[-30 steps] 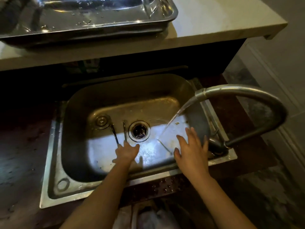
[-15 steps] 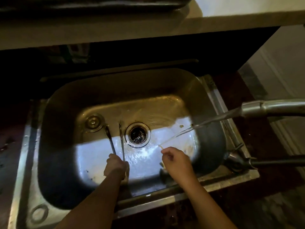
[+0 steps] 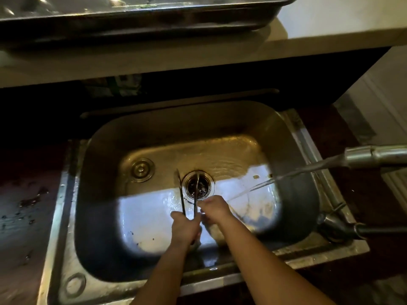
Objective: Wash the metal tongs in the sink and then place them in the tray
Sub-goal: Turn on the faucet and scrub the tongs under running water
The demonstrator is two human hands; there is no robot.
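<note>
Thin metal tongs (image 3: pixel 182 190) stick out of my left hand (image 3: pixel 184 225), their two arms pointing away from me over the drain (image 3: pixel 199 186). My left hand is closed round their handle end, low in the steel sink (image 3: pixel 105 164). My right hand (image 3: pixel 213 209) is curled right beside it and touches the right arm of the tongs. Water runs from the faucet spout (image 3: pixel 374 155) at the right in a slanted stream onto my right hand. The metal tray (image 3: pixel 141 16) lies on the pale counter beyond the sink.
A round metal stopper (image 3: pixel 142 169) lies on the sink floor left of the drain. The faucet base and lever (image 3: pixel 339 225) stand at the sink's right rim. A dark wet worktop (image 3: pixel 24 205) lies left of the sink. A pale wall and floor are at the right.
My right hand went from flat and spread, to curled, to closing in on the tongs. My left hand carried the tongs rightward over the drain. The camera dipped, then tilted back up to the tray.
</note>
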